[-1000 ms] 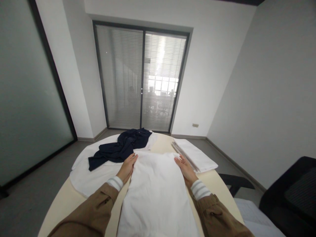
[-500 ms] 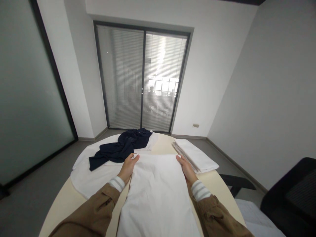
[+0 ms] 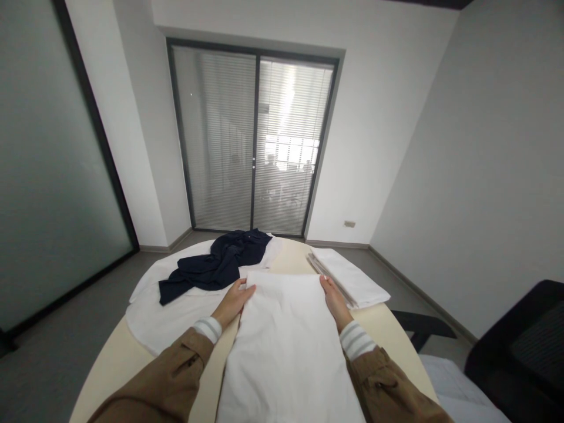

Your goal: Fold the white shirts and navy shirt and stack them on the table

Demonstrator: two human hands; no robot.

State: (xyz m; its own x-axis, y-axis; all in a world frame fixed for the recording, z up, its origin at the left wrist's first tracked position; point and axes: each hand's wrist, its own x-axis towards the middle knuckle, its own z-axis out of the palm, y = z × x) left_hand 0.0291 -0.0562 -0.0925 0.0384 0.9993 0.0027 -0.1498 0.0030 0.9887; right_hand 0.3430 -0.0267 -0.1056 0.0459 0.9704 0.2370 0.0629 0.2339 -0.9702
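left hand point(image 3: 231, 302): pinches white cloth point(image 3: 288, 341) | right hand point(image 3: 335, 302): pinches its other side | dark blue cloth point(image 3: 214, 262): just past left hand

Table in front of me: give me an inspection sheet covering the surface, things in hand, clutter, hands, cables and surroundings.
Surface: pale table with a curved edge.
Things in hand: white cloth, lightly creased.
Clutter: crumpled navy garment on white fabric, left; folded white stack, right.
Hands: left hand holds the cloth's far left corner; right hand, the far right.
Cables: nothing seen.
Surroundings: black chair at right; glazed panels with blinds ahead.
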